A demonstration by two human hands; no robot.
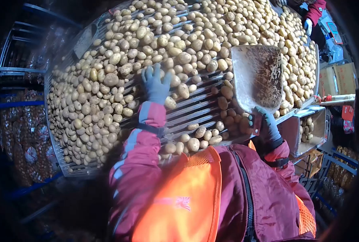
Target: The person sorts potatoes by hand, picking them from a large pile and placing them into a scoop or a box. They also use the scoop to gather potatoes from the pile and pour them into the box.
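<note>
Many potatoes [103,97] are heaped over a slatted metal table [193,109], with bare slats showing in the middle. My left hand [157,85], in a grey-blue glove, reaches over the potatoes at the centre with its fingers spread and nothing held. My right hand [267,123], in a dark glove with lighter fingers, is wrapped round the handle of a wide metal scoop [258,76]. The scoop's worn, stained blade lies among the potatoes, pointing away from me, with no potatoes in it.
Another person's gloved hand [308,26] and red sleeve [316,12] show at the top right. A box with potatoes [314,139] stands beyond the table's right edge, below cardboard boxes [344,78]. Filled net bags [26,137] sit on racks at the left.
</note>
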